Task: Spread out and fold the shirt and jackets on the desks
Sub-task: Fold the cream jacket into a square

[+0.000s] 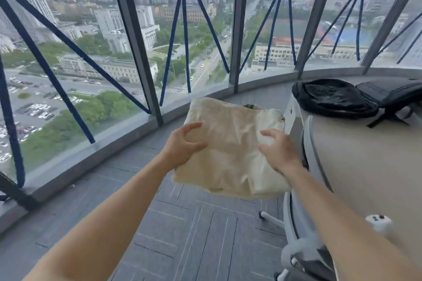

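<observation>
Person is holding a folded cream fabric garment (pixel 230 143) in the air with both hands, over the grey carpet-tile floor (pixel 194 235), just left of the curved beige desk (pixel 376 162). Left hand (pixel 182 146) is gripping its left edge, fingers curling onto the top face. Right hand (pixel 279 151) is clamping the right side likewise. Garment is lying roughly flat, layers stacked, small cord (pixel 283 120) dangling at the far right corner. Black glossy crumpled garment (pixel 331 98) is lying on the desk's far end, touching a dark strapped bag (pixel 392 93). White office chair (pixel 294 251) is standing against the desk.
</observation>
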A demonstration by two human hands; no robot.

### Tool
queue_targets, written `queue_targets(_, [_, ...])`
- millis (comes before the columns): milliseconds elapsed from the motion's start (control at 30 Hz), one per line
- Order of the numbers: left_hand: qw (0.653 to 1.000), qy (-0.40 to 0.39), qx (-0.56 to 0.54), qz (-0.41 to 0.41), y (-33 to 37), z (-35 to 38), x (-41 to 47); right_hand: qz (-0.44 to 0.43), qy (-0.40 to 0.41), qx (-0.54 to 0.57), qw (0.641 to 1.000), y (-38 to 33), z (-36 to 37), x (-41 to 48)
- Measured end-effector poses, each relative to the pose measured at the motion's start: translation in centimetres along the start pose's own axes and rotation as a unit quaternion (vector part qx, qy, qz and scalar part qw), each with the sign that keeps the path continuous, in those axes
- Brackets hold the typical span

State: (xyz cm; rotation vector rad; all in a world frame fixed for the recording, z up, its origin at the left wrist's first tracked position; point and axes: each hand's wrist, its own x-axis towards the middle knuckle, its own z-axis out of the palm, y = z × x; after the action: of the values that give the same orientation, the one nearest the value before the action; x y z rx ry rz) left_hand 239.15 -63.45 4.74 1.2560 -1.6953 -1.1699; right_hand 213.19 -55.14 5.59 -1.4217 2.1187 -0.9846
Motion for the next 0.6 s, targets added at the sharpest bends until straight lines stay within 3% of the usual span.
queue_targets(300, [1.000,-0.016,0.027,0.004,0.4,-0.6,17.9,0.030,-0.022,0.043,0.998,-1.1,3.2,17.3])
queue_targets(600, [0.999,-0.042,0.004,0.030,-2.5,-3.3,38.4,0.039,0.016,0.034,0.999,-4.4,7.9,35.6])
